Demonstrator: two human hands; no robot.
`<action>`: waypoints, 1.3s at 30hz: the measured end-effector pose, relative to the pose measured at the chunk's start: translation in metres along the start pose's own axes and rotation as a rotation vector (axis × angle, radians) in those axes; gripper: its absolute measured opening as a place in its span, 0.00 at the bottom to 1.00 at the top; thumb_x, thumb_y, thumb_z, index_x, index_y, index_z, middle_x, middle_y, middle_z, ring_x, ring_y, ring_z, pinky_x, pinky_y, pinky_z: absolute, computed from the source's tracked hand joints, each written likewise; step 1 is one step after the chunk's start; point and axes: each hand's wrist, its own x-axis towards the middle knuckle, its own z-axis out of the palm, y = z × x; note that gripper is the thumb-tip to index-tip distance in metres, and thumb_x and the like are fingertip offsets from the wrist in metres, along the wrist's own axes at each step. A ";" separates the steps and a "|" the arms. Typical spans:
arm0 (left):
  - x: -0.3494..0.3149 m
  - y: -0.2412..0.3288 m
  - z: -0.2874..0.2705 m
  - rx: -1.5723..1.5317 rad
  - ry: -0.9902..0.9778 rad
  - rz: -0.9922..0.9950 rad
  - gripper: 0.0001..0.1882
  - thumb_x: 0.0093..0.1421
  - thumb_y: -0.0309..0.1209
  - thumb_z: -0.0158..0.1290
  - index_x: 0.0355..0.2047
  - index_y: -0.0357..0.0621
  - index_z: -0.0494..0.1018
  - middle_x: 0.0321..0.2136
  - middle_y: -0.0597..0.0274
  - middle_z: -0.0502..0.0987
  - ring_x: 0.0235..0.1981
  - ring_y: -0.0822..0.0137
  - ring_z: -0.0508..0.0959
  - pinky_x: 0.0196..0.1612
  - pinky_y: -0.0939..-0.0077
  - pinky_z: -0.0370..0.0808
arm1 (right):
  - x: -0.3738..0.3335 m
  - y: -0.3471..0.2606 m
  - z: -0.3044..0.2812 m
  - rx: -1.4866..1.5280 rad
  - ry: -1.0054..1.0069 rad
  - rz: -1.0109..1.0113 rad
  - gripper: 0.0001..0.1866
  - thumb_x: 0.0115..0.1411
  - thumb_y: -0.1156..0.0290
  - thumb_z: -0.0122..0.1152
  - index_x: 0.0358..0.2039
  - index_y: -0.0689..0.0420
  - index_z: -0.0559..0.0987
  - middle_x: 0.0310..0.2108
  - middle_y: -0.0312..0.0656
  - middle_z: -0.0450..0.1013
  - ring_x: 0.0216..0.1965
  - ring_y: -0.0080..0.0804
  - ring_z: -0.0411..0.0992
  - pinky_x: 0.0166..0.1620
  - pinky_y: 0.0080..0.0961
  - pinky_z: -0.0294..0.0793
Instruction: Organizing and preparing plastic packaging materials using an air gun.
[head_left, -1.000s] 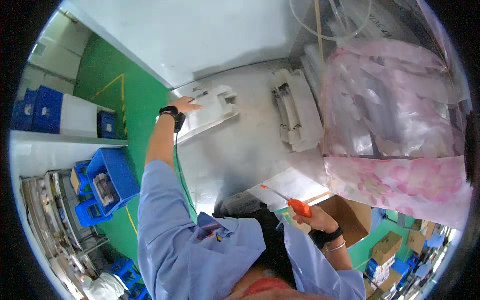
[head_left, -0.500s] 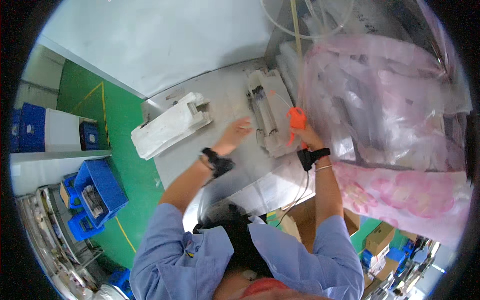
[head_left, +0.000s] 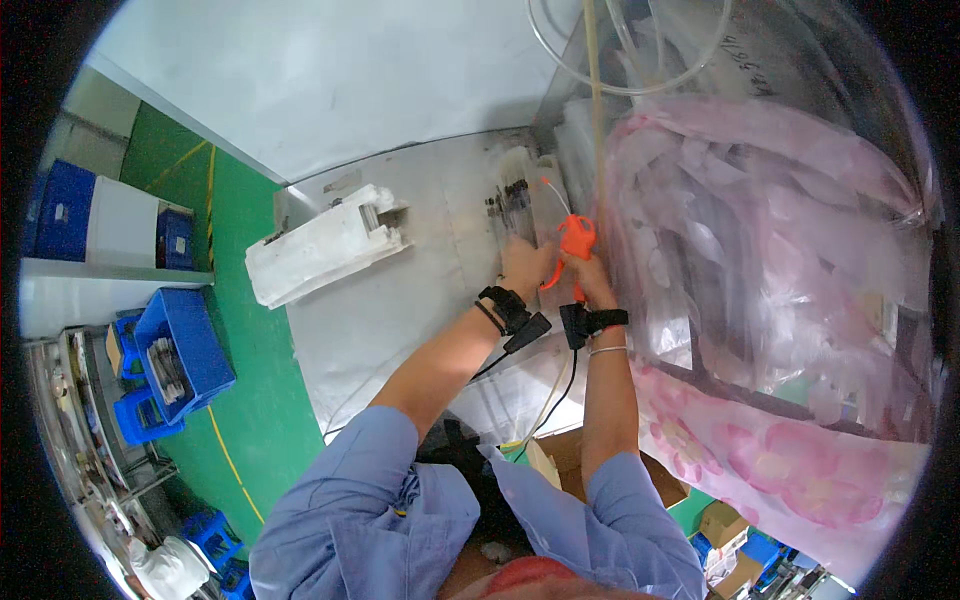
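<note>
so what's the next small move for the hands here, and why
Probably let the left hand steady the clear pieces: it is right at their near end, while the right hand holds the orange air gun with its nozzle close beside them. Whether the left hand grips any is hard to tell.

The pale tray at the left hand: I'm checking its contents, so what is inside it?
At the far end of the pale tray, slender dark-tipped pieces show. The left hand covers the near part, so what lies beneath it cannot be seen.
</note>
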 end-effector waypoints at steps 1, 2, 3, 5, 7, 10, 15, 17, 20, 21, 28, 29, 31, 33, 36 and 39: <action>-0.003 0.004 0.003 0.029 0.022 0.023 0.20 0.54 0.34 0.56 0.42 0.31 0.69 0.31 0.55 0.77 0.28 0.65 0.76 0.30 0.69 0.73 | 0.001 0.003 -0.001 -0.006 -0.005 -0.001 0.20 0.55 0.62 0.61 0.45 0.59 0.77 0.40 0.35 0.73 0.42 0.26 0.69 0.46 0.26 0.67; -0.007 0.008 0.006 0.056 0.046 0.046 0.22 0.54 0.34 0.56 0.45 0.31 0.67 0.34 0.54 0.76 0.29 0.64 0.76 0.30 0.68 0.73 | 0.002 0.007 0.000 0.056 0.011 -0.014 0.19 0.55 0.61 0.62 0.43 0.59 0.78 0.38 0.35 0.74 0.40 0.27 0.71 0.45 0.26 0.68; -0.011 0.013 0.008 0.084 0.074 0.066 0.24 0.54 0.35 0.56 0.47 0.31 0.65 0.36 0.52 0.76 0.30 0.64 0.77 0.31 0.68 0.74 | 0.002 0.009 0.000 0.117 0.022 -0.027 0.18 0.55 0.59 0.62 0.41 0.58 0.79 0.36 0.34 0.75 0.38 0.27 0.72 0.43 0.26 0.69; -0.019 0.021 0.014 0.141 0.126 0.103 0.29 0.55 0.35 0.56 0.52 0.30 0.62 0.40 0.49 0.75 0.33 0.62 0.77 0.31 0.68 0.74 | 0.003 0.016 -0.003 0.205 -0.060 -0.010 0.18 0.56 0.60 0.62 0.43 0.58 0.78 0.38 0.34 0.75 0.39 0.27 0.71 0.45 0.25 0.68; -0.039 0.050 0.031 0.296 0.173 0.149 0.30 0.54 0.37 0.55 0.49 0.24 0.61 0.39 0.39 0.74 0.37 0.50 0.76 0.38 0.62 0.74 | 0.003 0.029 -0.014 0.302 -0.118 0.017 0.18 0.56 0.61 0.61 0.44 0.57 0.77 0.39 0.33 0.74 0.40 0.26 0.71 0.46 0.24 0.68; -0.028 0.025 0.036 0.195 0.236 0.222 0.31 0.52 0.37 0.55 0.47 0.19 0.61 0.40 0.28 0.73 0.43 0.39 0.75 0.44 0.57 0.74 | 0.000 0.025 -0.014 0.263 -0.173 0.057 0.18 0.57 0.62 0.62 0.45 0.57 0.76 0.41 0.33 0.74 0.42 0.27 0.71 0.48 0.24 0.67; 0.005 0.009 -0.002 -0.347 -0.202 -0.126 0.32 0.50 0.32 0.54 0.51 0.24 0.58 0.46 0.31 0.70 0.42 0.42 0.76 0.42 0.61 0.75 | -0.017 0.009 0.001 0.474 -0.136 -0.033 0.16 0.58 0.62 0.61 0.45 0.56 0.76 0.40 0.31 0.73 0.42 0.24 0.70 0.48 0.22 0.67; 0.006 0.022 0.003 -0.423 -0.177 -0.150 0.27 0.53 0.32 0.53 0.50 0.30 0.59 0.41 0.39 0.72 0.35 0.49 0.76 0.37 0.63 0.76 | -0.018 0.009 0.000 0.421 -0.114 -0.045 0.16 0.58 0.62 0.62 0.44 0.55 0.76 0.39 0.31 0.73 0.42 0.24 0.70 0.48 0.22 0.66; 0.002 0.034 0.004 -0.536 -0.128 -0.202 0.20 0.57 0.32 0.50 0.48 0.37 0.60 0.34 0.52 0.75 0.25 0.59 0.77 0.30 0.66 0.77 | -0.025 0.002 -0.005 0.376 -0.122 -0.002 0.17 0.57 0.62 0.63 0.45 0.55 0.76 0.40 0.32 0.73 0.43 0.25 0.70 0.49 0.23 0.65; 0.004 0.037 0.002 -0.636 -0.240 -0.177 0.24 0.57 0.38 0.54 0.49 0.38 0.62 0.37 0.51 0.74 0.35 0.58 0.77 0.37 0.61 0.76 | -0.027 -0.002 -0.006 0.386 -0.141 0.037 0.18 0.57 0.62 0.63 0.46 0.56 0.77 0.42 0.33 0.73 0.43 0.27 0.69 0.49 0.24 0.65; 0.015 0.017 -0.011 -0.371 -0.051 -0.230 0.36 0.48 0.41 0.64 0.52 0.34 0.62 0.42 0.50 0.73 0.41 0.61 0.74 0.41 0.65 0.73 | -0.042 -0.004 0.010 0.176 -0.064 -0.019 0.16 0.57 0.63 0.63 0.43 0.55 0.77 0.37 0.29 0.72 0.38 0.21 0.68 0.43 0.19 0.65; 0.012 0.014 -0.012 -0.422 -0.103 -0.168 0.36 0.48 0.39 0.65 0.53 0.33 0.63 0.41 0.51 0.74 0.40 0.62 0.75 0.41 0.66 0.73 | -0.046 0.000 0.013 0.200 -0.016 -0.031 0.16 0.57 0.63 0.64 0.44 0.55 0.76 0.37 0.29 0.72 0.38 0.20 0.68 0.43 0.19 0.65; 0.007 0.012 -0.023 -0.471 -0.152 -0.107 0.36 0.48 0.38 0.65 0.53 0.32 0.63 0.40 0.52 0.75 0.40 0.64 0.75 0.41 0.68 0.73 | -0.060 -0.002 0.021 0.225 0.029 -0.043 0.17 0.57 0.63 0.64 0.44 0.55 0.76 0.37 0.29 0.72 0.38 0.20 0.68 0.42 0.18 0.65; -0.006 0.011 -0.038 -0.415 -0.079 -0.078 0.32 0.48 0.35 0.65 0.51 0.33 0.66 0.37 0.55 0.77 0.35 0.66 0.76 0.37 0.69 0.73 | -0.094 -0.012 0.025 0.370 0.050 -0.132 0.17 0.57 0.63 0.63 0.45 0.56 0.75 0.39 0.30 0.71 0.40 0.20 0.68 0.44 0.18 0.65; -0.058 0.045 -0.114 -0.340 -0.305 0.195 0.28 0.48 0.33 0.64 0.48 0.33 0.69 0.35 0.58 0.78 0.31 0.67 0.76 0.36 0.68 0.73 | -0.157 -0.026 0.029 0.223 0.122 -0.223 0.15 0.57 0.60 0.61 0.39 0.56 0.78 0.32 0.31 0.73 0.33 0.21 0.69 0.38 0.19 0.67; -0.120 0.072 -0.205 0.308 -0.211 0.404 0.28 0.49 0.35 0.62 0.48 0.34 0.68 0.35 0.48 0.78 0.33 0.53 0.78 0.38 0.63 0.73 | -0.199 -0.020 0.031 0.183 -0.006 -0.086 0.15 0.58 0.60 0.61 0.38 0.58 0.77 0.30 0.31 0.72 0.29 0.19 0.70 0.34 0.20 0.72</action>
